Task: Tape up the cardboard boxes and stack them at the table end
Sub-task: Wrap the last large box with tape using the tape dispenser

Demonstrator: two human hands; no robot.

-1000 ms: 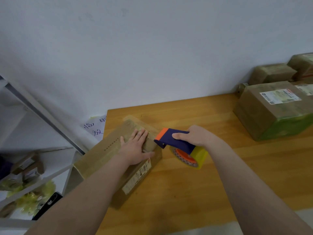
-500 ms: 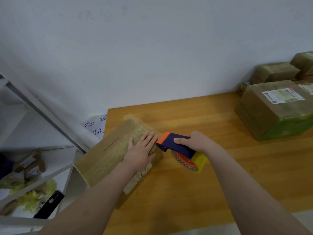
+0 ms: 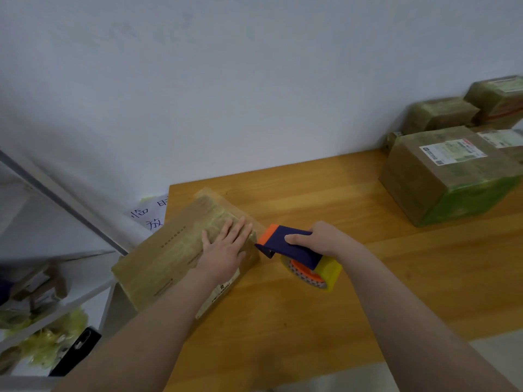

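From the head camera, the box (image 3: 169,256) sits at the left corner of the table (image 3: 311,321), with the left hand (image 3: 223,250) pressed flat on its top, fingers straight. The right hand (image 3: 319,239) is wrapped round the tape dispenser (image 3: 288,244), just off the box's right edge. Probably best to pin the box firmly and tear the tape cleanly.

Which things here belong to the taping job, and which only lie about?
Job: cardboard box under the left hand; tape dispenser in the right hand; taped boxes at the far right.
Lying about: handwritten paper, black phone, yellow scraps on the shelf.
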